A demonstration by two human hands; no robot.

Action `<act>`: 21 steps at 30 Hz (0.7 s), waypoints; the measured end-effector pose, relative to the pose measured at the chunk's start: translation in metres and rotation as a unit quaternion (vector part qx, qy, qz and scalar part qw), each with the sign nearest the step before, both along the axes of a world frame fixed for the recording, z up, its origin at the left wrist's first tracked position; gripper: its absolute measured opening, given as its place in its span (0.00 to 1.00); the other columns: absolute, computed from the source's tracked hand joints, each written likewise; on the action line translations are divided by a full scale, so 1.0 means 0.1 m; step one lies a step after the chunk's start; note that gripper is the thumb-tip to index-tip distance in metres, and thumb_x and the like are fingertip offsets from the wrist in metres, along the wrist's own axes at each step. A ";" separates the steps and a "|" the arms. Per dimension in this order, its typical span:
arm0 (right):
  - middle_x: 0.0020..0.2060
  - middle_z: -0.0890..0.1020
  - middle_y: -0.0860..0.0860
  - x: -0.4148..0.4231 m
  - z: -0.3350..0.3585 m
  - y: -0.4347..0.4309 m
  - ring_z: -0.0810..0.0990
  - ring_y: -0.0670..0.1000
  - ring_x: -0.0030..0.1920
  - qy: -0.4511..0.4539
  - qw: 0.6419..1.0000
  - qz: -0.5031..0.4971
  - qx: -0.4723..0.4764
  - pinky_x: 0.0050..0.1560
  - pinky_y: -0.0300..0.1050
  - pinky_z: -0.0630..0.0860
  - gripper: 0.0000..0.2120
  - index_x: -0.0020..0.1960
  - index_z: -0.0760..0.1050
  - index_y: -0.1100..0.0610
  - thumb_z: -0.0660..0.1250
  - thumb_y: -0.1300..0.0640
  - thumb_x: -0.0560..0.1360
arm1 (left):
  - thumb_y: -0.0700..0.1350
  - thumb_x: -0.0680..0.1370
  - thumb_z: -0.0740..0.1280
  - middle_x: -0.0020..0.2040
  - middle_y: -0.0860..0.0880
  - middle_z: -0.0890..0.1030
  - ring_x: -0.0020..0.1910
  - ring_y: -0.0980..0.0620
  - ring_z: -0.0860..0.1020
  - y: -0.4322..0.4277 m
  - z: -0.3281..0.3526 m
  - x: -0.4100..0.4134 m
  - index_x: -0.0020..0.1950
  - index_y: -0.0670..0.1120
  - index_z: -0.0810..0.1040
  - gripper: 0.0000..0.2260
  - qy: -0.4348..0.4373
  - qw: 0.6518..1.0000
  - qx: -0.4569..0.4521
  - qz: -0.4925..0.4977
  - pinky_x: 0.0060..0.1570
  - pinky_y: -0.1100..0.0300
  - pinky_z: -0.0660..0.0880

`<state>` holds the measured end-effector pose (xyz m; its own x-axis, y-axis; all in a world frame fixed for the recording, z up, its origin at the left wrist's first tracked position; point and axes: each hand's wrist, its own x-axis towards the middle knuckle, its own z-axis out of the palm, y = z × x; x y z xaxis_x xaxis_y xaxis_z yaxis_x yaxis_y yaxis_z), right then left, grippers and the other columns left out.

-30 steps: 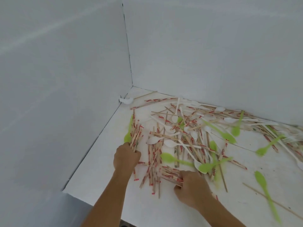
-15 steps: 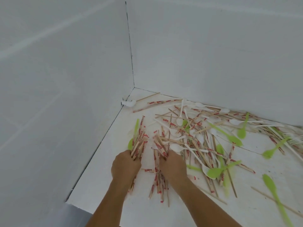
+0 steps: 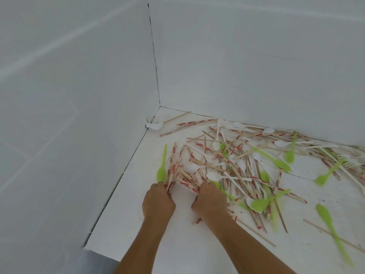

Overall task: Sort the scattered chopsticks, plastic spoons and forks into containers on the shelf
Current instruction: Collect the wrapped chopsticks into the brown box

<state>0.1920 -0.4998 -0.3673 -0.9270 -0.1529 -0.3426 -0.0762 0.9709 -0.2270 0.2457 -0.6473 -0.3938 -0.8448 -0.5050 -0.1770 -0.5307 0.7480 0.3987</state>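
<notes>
Chopsticks [image 3: 173,169] in red-printed wrappers fan from the left hand [image 3: 158,202], fingers curled tight round the bundle, while the right hand [image 3: 209,201] just beside it, knuckles up, grips more wrapped sticks. Both forearms [image 3: 142,244] reach across the white surface [image 3: 177,250] toward the wall corner [image 3: 159,104]; right of that corner green spoons [image 3: 289,157], white spoons [image 3: 214,176] and forks [image 3: 352,161] lie scattered with the loose sticks.

Left hand [image 3: 158,201] gripping chopstick bundle [image 3: 172,172], right hand [image 3: 209,200] gripping wrapped chopsticks [image 3: 187,182]
</notes>
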 end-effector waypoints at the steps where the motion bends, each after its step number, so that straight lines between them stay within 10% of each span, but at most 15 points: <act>1: 0.46 0.70 0.49 0.00 0.01 0.01 0.80 0.53 0.50 0.000 1.000 0.001 0.001 0.42 0.43 0.71 0.11 0.56 0.72 0.54 0.67 0.55 0.75 | 0.46 0.78 0.66 0.50 0.47 0.78 0.49 0.44 0.79 -0.01 0.01 -0.03 0.56 0.45 0.75 0.08 -0.007 1.000 0.006 -0.001 0.46 0.53 0.77; 21: 0.44 0.75 0.48 -0.07 0.08 0.18 0.77 0.52 0.43 -0.015 0.997 -0.066 -0.029 0.41 0.44 0.76 0.08 0.50 0.73 0.52 0.65 0.59 0.71 | 0.42 0.75 0.70 0.55 0.46 0.78 0.55 0.45 0.80 -0.01 0.19 -0.24 0.61 0.44 0.72 0.16 -0.085 0.996 0.002 0.016 0.45 0.57 0.74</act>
<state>0.1855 -0.4820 -0.3594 -0.9301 -0.0501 -0.3638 0.0594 0.9571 -0.2836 0.2216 -0.6483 -0.3747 -0.7857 -0.5310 -0.3174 -0.6147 0.7280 0.3036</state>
